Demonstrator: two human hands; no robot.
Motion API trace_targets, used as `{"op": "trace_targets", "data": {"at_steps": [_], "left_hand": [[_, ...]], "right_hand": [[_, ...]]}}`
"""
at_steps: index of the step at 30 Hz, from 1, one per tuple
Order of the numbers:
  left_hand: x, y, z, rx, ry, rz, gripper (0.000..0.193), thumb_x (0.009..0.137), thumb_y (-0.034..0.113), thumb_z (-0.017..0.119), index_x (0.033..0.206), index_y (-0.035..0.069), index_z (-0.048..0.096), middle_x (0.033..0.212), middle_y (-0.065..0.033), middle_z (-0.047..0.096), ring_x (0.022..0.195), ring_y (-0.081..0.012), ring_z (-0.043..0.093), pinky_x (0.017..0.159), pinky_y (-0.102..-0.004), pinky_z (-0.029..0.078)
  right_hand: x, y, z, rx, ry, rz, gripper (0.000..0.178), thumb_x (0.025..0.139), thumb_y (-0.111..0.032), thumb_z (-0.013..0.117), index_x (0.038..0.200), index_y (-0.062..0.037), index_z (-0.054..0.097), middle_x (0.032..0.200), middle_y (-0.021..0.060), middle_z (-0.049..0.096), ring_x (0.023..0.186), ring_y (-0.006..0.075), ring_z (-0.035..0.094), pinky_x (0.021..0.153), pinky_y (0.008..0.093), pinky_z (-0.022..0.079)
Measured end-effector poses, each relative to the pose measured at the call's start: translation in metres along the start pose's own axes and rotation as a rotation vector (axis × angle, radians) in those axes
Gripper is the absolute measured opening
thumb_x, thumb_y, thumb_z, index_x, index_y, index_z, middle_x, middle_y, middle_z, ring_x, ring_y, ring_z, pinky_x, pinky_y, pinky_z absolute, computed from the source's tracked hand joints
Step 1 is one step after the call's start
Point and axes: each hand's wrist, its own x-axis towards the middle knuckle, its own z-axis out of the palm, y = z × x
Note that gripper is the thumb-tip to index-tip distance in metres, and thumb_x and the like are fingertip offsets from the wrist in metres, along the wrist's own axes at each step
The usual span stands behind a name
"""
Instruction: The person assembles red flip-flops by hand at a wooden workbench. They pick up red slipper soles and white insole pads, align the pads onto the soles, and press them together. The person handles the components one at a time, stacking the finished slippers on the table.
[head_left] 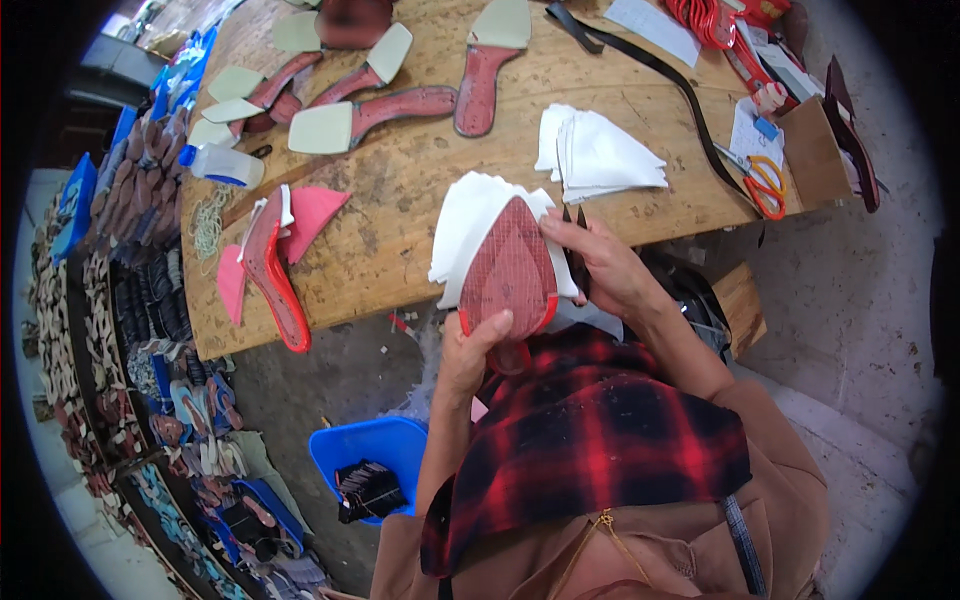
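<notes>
My left hand (pixel 472 345) grips the heel end of a red shoe sole (pixel 512 268), sole side up, with white lining material (pixel 468 225) sticking out around its edges. My right hand (pixel 600 262) holds dark scissors (pixel 577 262) against the right edge of that white material, fingers pressed on it. Both hands are just in front of the wooden table's (pixel 400 190) near edge, above my red and black checked cloth (pixel 600 440).
On the table lie a red shoe with pink pieces (pixel 275 265), several red soles with pale insoles (pixel 380 100), a stack of white cut pieces (pixel 600 155), orange-handled scissors (pixel 765 180), a black strap (pixel 650 70) and a white bottle (pixel 222 163). A blue tub (pixel 370 465) sits below. Racks of sandals (pixel 120 330) line the left.
</notes>
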Motion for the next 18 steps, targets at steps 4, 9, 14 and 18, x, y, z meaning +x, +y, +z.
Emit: {"op": "trace_targets", "data": {"at_steps": [4,9,14,18], "left_hand": [[0.002,-0.011,-0.001,0.061,0.16,0.016,0.024,0.087,0.017,0.07,0.099,-0.004,0.068,0.094,-0.0073,0.07,0.076,-0.011,0.064,0.069,-0.0262,0.052],[0.008,-0.017,0.006,0.009,0.197,0.116,0.026,0.085,0.011,0.073,0.105,-0.003,0.066,0.095,-0.0058,0.07,0.082,-0.0094,0.064,0.075,-0.0251,0.052],[0.001,-0.03,0.003,0.526,0.285,0.376,0.082,0.07,0.03,0.088,0.133,0.0,0.044,0.12,-0.0143,0.062,0.11,-0.0228,0.06,0.092,-0.0363,0.049],[-0.013,-0.028,-0.017,0.699,0.463,0.313,0.083,0.07,0.03,0.087,0.134,0.0,0.043,0.125,-0.0208,0.059,0.118,-0.0294,0.058,0.097,-0.0399,0.046]], "right_hand": [[0.008,0.011,-0.007,-0.197,0.069,-0.147,0.025,0.1,-0.032,0.053,0.095,-0.0077,0.059,0.072,-0.0042,0.056,0.049,0.0016,0.047,0.036,0.0197,0.032],[0.02,0.031,-0.029,-0.38,0.179,-0.254,0.023,0.1,-0.03,0.055,0.097,-0.0072,0.061,0.074,-0.0053,0.055,0.053,-0.0004,0.045,0.043,0.0187,0.033],[0.019,0.032,0.004,-0.073,0.377,-0.263,0.019,0.099,-0.028,0.055,0.096,-0.0098,0.06,0.071,-0.006,0.056,0.049,0.001,0.046,0.039,0.0191,0.033],[0.009,0.021,-0.005,-0.128,0.072,-0.24,0.033,0.104,-0.031,0.044,0.109,-0.0016,0.058,0.073,0.0015,0.06,0.05,0.0071,0.054,0.044,0.0201,0.041]]}}
